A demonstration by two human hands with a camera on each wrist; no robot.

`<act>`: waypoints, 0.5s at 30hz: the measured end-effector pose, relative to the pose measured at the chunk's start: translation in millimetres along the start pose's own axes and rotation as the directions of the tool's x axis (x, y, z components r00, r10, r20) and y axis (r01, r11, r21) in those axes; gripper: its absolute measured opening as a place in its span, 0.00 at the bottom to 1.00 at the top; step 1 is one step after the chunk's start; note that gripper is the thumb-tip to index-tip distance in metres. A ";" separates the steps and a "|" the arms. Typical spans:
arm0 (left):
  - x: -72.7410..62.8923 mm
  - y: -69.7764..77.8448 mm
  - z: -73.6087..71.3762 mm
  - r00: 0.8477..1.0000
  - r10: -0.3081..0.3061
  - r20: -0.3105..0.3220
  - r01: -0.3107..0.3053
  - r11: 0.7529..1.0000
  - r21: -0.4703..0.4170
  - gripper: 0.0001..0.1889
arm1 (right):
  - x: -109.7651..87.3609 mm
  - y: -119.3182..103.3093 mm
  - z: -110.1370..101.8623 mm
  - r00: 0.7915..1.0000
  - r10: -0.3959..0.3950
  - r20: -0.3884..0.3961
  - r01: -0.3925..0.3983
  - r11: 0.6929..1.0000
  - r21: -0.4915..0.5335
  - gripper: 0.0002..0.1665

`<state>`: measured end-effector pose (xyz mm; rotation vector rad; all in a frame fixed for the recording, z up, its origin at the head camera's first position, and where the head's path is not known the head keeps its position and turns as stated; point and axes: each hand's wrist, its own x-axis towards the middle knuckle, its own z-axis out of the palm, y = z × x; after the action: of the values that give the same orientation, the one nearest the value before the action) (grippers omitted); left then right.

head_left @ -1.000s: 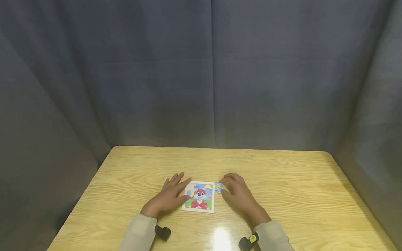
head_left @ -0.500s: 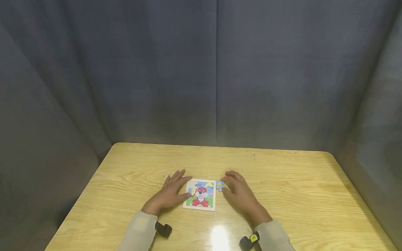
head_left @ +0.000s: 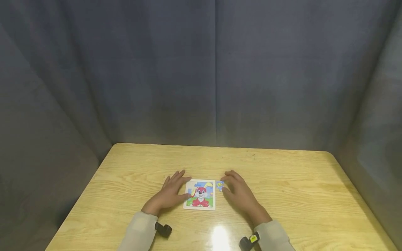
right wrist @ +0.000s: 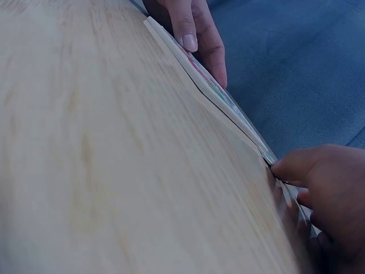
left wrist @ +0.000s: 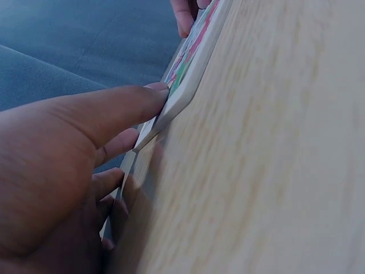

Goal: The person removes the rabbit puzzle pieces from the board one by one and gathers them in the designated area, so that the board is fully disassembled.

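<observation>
A square jigsaw puzzle board (head_left: 200, 195) with a pale frame lies flat on the table, showing a red and white rabbit with yellow ears. At its left side is my left hand (head_left: 168, 195), fingers stretched out. The left thumb (left wrist: 151, 100) rests on the board's frame in the left wrist view, and the index finger touches the far left corner. Just beyond the board's right edge lies a small blue puzzle piece (head_left: 219, 185) with a yellow figure. My right hand (head_left: 240, 195) pinches it between thumb and index finger; the other right fingers are curled behind.
The wooden table (head_left: 282, 181) has a bright light reflection near its front. Grey curtains (head_left: 157, 87) hang behind and on both sides. Each wrist wears a black camera (head_left: 163, 230) on a strap.
The head view has shifted slightly. Both hands, the board and the puzzle piece keep nearly the same places relative to each other.
</observation>
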<state>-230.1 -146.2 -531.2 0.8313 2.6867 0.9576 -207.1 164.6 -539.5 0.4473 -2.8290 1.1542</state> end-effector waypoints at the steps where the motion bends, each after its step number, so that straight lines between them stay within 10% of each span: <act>1: -0.2 0.0 -0.3 1.000 -0.004 0.002 0.004 1.000 0.000 0.34 | 0.3 0.0 0.1 1.000 -0.002 0.001 0.002 1.000 0.001 0.20; 15: -1.9 -0.9 -2.5 1.000 -0.023 0.008 0.023 1.000 -0.006 0.33 | 4.4 2.0 3.7 1.000 -0.009 -0.023 0.010 1.000 0.008 0.20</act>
<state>-229.7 -149.2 -529.9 0.7989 2.6796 0.9553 -211.6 162.3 -542.8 0.4446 -2.8008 1.1622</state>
